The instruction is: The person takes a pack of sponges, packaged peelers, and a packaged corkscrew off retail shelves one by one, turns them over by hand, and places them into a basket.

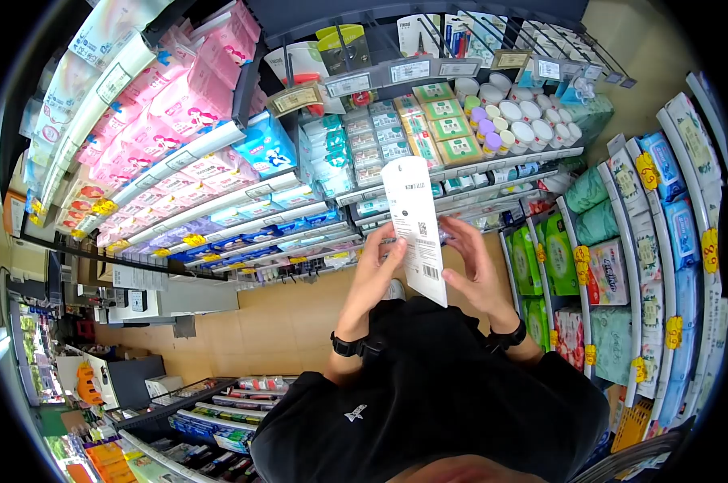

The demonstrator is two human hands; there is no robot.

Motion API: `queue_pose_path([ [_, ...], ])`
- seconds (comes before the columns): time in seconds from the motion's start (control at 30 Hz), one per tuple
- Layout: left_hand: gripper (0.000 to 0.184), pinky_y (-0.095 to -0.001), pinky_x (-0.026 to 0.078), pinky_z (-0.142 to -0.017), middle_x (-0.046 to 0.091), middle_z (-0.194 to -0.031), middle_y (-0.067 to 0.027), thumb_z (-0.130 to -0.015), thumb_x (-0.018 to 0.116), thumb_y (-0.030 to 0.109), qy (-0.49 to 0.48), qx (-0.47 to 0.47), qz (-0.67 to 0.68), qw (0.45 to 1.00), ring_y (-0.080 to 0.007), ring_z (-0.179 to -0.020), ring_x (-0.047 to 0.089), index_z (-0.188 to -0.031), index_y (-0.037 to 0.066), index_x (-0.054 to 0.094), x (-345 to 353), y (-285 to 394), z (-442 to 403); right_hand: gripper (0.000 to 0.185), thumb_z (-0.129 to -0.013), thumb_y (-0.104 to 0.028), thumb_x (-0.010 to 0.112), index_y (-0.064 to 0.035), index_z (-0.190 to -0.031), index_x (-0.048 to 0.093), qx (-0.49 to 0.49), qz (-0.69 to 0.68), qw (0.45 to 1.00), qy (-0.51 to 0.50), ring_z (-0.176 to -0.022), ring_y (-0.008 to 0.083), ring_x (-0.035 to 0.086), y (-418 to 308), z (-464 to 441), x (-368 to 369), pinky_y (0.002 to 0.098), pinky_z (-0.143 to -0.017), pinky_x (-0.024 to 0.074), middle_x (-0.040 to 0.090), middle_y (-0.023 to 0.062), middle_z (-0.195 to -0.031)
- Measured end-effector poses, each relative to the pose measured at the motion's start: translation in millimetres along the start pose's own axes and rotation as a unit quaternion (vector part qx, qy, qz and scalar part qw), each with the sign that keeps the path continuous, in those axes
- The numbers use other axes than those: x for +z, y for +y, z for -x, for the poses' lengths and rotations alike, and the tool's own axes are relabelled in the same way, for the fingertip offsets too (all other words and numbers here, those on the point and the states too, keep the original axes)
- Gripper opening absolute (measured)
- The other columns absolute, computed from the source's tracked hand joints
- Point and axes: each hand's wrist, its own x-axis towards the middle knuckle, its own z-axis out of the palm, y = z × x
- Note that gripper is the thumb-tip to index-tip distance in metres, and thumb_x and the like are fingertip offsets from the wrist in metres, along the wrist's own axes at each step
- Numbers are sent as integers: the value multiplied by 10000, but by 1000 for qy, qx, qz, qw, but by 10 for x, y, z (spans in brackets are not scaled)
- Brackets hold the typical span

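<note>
A white blister-pack card (416, 225) is held up in front of my chest, its printed back with a QR code and barcode facing me. My left hand (376, 266) grips the card's left edge, thumb on the printed side and fingers behind. On the opposite side, my right hand (480, 274) curves around the right edge, its thumb by the lower barcode and its fingertips partly behind the card. Whatever is packed on the far side is hidden. Dark bands circle both wrists.
Ahead, a shelf carries white-lidded round containers (525, 121), boxed goods (448, 129) and hanging packs on hooks (416, 36). Pink packs (191, 105) fill shelves at left. Tissue packs (561, 249) line the right shelves. Behind lies tan floor (283, 322) and another rack (219, 419).
</note>
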Motion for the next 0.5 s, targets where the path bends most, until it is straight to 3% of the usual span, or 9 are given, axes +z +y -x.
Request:
queue_pose_path([
  [0.03,510,-321,516,-868,561,-1238,-117,-1010,605,277,26,10,-4,1000,-161,-1055,590,-1406,4,435,79,47,62,710,-875,-174,731,-11,-1467,374,-15,-6,1000,26,-1406,261,374,-35,43,-22,418,-1146,313,391,144,-1500],
  [0.07,510,-321,516,-868,561,-1238,-117,-1010,605,277,32,11,-4,999,-161,-1055,590,-1406,4,435,121,61,121,710,-875,-174,731,-11,-1467,374,-15,-8,1000,21,-1406,261,374,-42,82,-68,418,-1146,313,391,144,-1500],
  [0.13,482,-282,518,-808,631,-1091,-96,-1015,597,236,62,4,33,998,-129,-967,612,-1405,2,436,208,92,243,542,-897,-107,697,5,-1384,488,-13,-28,999,26,-1363,225,413,-52,164,-180,380,-1106,359,402,142,-1484],
  [0.17,449,-257,511,-768,655,-963,-64,-1018,590,197,85,2,54,995,-103,-888,622,-1395,-5,452,292,124,304,403,-933,-28,632,35,-1321,546,-27,-40,998,41,-1263,189,503,-83,198,-185,334,-1037,421,501,147,-1390],
  [0.2,449,-257,511,-768,655,-963,-64,-1018,590,197,92,3,55,994,-103,-888,622,-1395,-5,452,316,91,347,403,-933,-28,632,35,-1321,546,-25,-42,998,35,-1263,189,503,-82,241,-219,334,-1037,421,501,147,-1390],
  [0.3,400,-266,531,-764,653,-995,-58,-1023,576,168,111,50,31,992,-111,-881,643,-1373,-7,495,389,-2,486,359,-975,15,554,75,-1328,527,17,-80,995,53,-1100,174,609,-115,363,-284,296,-952,483,654,137,-1145],
  [0.5,360,-302,584,-808,694,-1009,-76,-1023,562,149,151,53,26,987,-151,-952,688,-1343,-17,551,572,13,641,343,-968,24,560,77,-1307,545,42,-87,992,86,-1032,155,636,-57,589,-425,272,-893,510,671,135,-1107],
])
